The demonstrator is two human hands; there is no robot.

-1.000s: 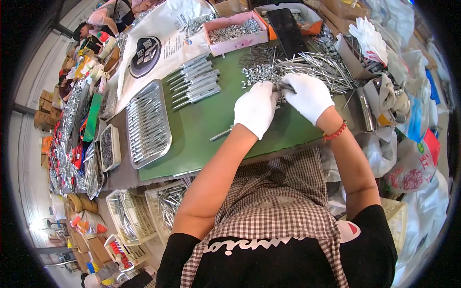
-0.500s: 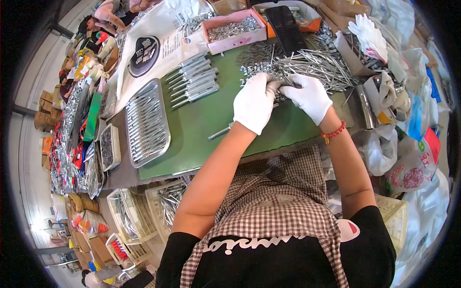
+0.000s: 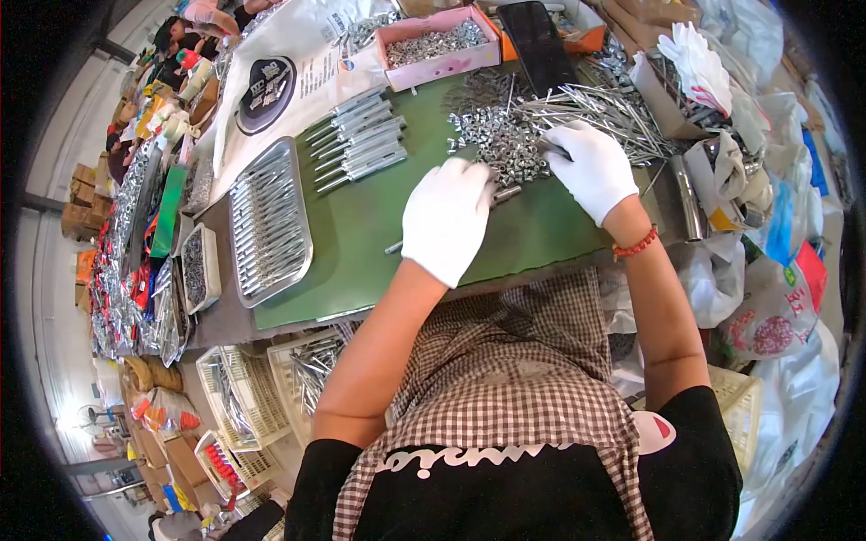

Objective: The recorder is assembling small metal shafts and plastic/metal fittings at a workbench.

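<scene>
My left hand (image 3: 446, 216), in a white glove with darkened fingertips, is curled over a metal rod with a thicker sleeve (image 3: 507, 194). The rod lies slantwise on the green work mat (image 3: 361, 257); its thin end shows left of the hand, and the palm hides its middle. Beside a heap of small metal nuts (image 3: 519, 149) is my right hand (image 3: 591, 171), also gloved. Its thumb and fingers are bent together at the heap's right edge; whatever they pinch is too small to make out. Behind the heap lie many loose thin metal rods (image 3: 600, 113).
Several sleeved rods (image 3: 365, 144) lie in a row on the mat. Left of them is a metal tray (image 3: 305, 261) of similar pieces. Farther back are a pink box (image 3: 442, 68) of small metal parts and a black phone (image 3: 537, 50). White gloves (image 3: 695, 68) lie at right.
My hands were together over the nuts and have parted. The left moved left and nearer, over the sleeved rod; the right shifted slightly right, uncovering the heap of nuts.
</scene>
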